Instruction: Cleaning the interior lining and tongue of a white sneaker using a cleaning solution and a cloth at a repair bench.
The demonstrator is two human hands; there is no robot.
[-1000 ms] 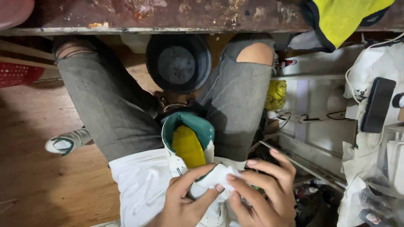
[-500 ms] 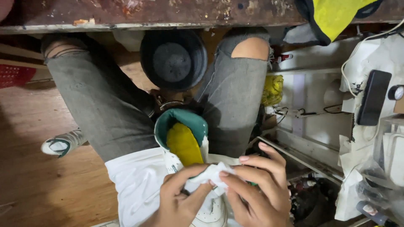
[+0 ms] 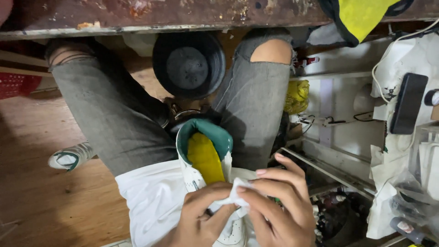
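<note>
Inside the white shoe [image 3: 201, 176] — a yellow insole [image 3: 204, 158].

Left hand: your left hand [image 3: 201, 215] came in from the bottom edge, palm down, fingers [image 3: 215, 188] curled and pinched shut at the tips.
Right hand: your right hand [image 3: 279, 206] sat just beside it, fingers [image 3: 284, 174] long and spread, pointing left, index and thumb pinched.
Contact: both sets of fingertips met, touching.
Wrists: both lay cut off by the lower edge.
Legs: your knees were bent and splayed beyond the fingertips.
</note>
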